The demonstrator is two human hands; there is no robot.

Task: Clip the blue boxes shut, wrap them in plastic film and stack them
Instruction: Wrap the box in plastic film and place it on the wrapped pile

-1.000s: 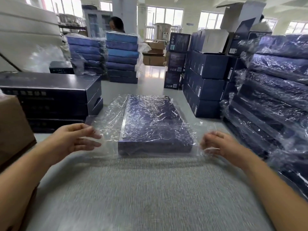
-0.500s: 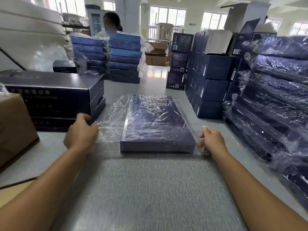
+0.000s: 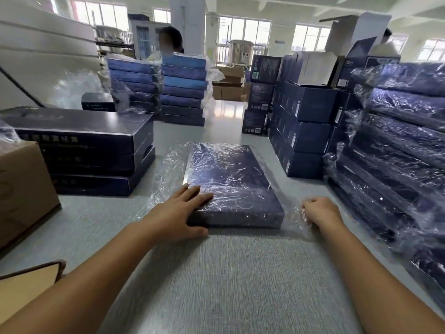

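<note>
Across the middle of the head view, a blue box (image 3: 231, 186) lies flat on the grey table (image 3: 216, 273), its long side running away toward the upper part of the frame. Clear plastic film (image 3: 168, 169) covers its top, wrinkled and shiny, and spills out in loose flaps on the table to the left and right of the box.

Left of centre, the left hand (image 3: 178, 213) rests on the box's near-left corner. Its fingers are straight and slightly spread, lying flat on the filmed top, while the thumb reaches along the near side down by the table. It grips nothing.

Right of centre, the right hand (image 3: 320, 210) sits just beside the box's near-right corner without touching the box itself. Its fingers are curled into a fist, and the loose edge of the film is bunched against them, seemingly gripped.

Along the right edge of the frame rises a tall stack of wrapped boxes (image 3: 397, 141), its film crumpled. At middle left stands a low pile of dark unwrapped boxes (image 3: 84, 150), and a brown cardboard box (image 3: 21, 189) touches the left edge.

Further up, left of centre, two more stacks of wrapped blue boxes (image 3: 183, 90) stand side by side, with a person (image 3: 171, 42) partly visible behind them. Dark blue cartons (image 3: 305, 131) are piled right of centre, between the far stacks and the wrapped stack.
</note>
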